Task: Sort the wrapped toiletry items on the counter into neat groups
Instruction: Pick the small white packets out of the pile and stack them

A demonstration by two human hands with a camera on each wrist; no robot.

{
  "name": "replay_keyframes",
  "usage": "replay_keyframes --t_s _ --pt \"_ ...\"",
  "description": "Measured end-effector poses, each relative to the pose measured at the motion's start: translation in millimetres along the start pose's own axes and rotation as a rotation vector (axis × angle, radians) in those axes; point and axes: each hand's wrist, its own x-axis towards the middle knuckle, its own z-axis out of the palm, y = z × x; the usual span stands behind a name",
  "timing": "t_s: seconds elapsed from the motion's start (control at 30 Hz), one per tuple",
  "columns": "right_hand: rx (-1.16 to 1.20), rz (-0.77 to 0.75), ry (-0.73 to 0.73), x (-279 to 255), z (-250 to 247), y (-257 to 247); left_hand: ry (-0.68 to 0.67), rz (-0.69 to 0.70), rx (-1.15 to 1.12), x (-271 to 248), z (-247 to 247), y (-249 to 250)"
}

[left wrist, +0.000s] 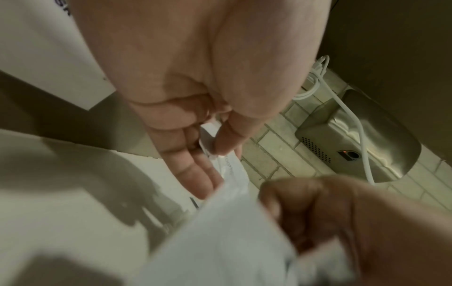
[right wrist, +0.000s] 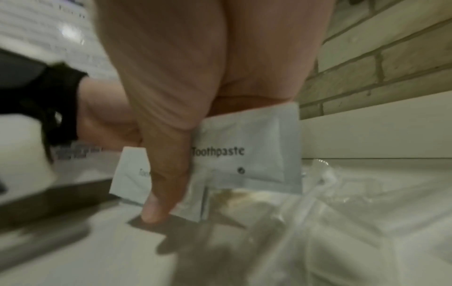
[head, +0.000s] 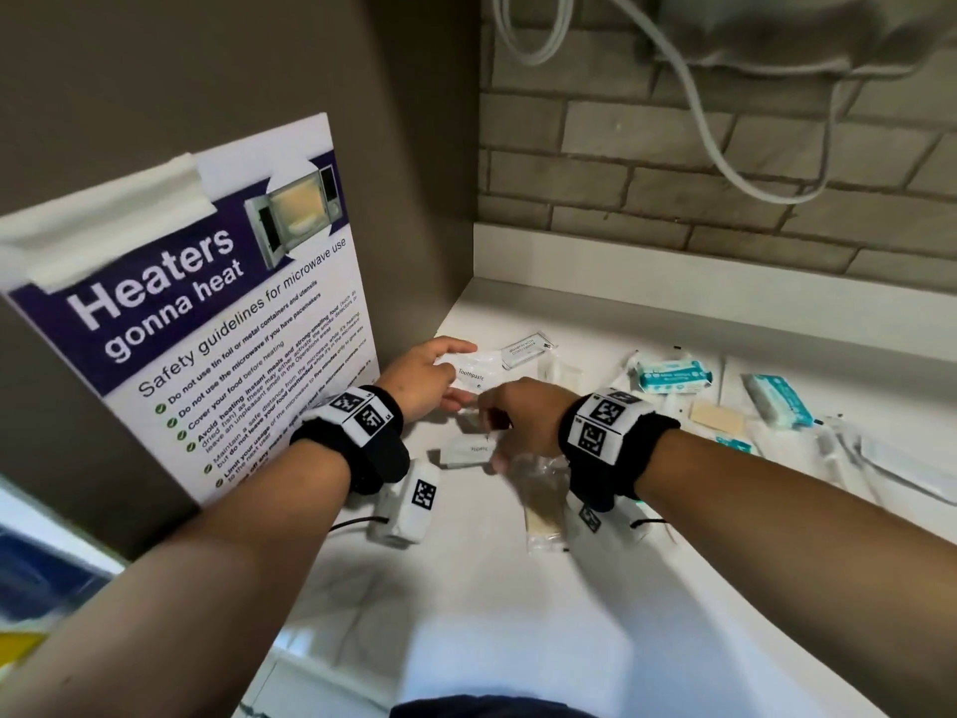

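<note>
A person's two bare hands meet over a white table (head: 518, 614) strewn with wrapped toiletry items, in the corner beside a microwave safety poster (head: 207, 323) and a brick-tiled wall (head: 647, 163). The left hand (head: 422, 378) pinches a white toothpaste sachet (head: 474, 376) between thumb and fingers, its printed label readable from the head camera. The right hand (head: 523, 412), fingers curled downward, grips sachets of its own; the right wrist camera shows a thumb (right wrist: 166, 174) pressed across two white toothpaste packets (right wrist: 249, 147), held upright just above the surface. A third white sachet (head: 466, 450) lies flat on the table between the two wrists. Just below the right hand rests a clear-wrapped item with a tan contents (head: 541, 510). Farther back sit a conditioner sachet (head: 528, 349) and, to the right, two teal-and-white packs (head: 673, 378), a tan wrapped square (head: 717, 414) and several clear sleeves (head: 849, 458), scattered and not yet grouped. Both wrists wear black bands with printed marker tags (head: 603, 419). A white cable (head: 699, 121) hangs down the wall above
</note>
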Motion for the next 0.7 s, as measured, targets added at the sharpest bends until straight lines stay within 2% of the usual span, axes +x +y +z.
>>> replay_keyframes --t_s 0.1,0.2,0.33,0.43,0.53,0.7 --pt "0.072 -0.004 0.153 -9 -20 5 -0.03 0.066 0.019 -7 10 7" --pt "0.092 0.043 0.266 -21 -33 16 -0.088 0.037 -0.077 -15 24 22" --pt "0.082 0.121 0.311 -43 -38 32 -0.238 -0.004 -0.102 -25 45 37" --pt "0.124 0.169 0.376 -62 -38 45 -0.336 0.077 0.026 -31 59 41" --pt "0.127 0.202 0.392 -85 -35 54 -0.345 0.139 0.051 -40 83 45" --pt "0.15 0.267 0.399 -124 -25 76 -0.374 0.14 0.037 -53 126 48"
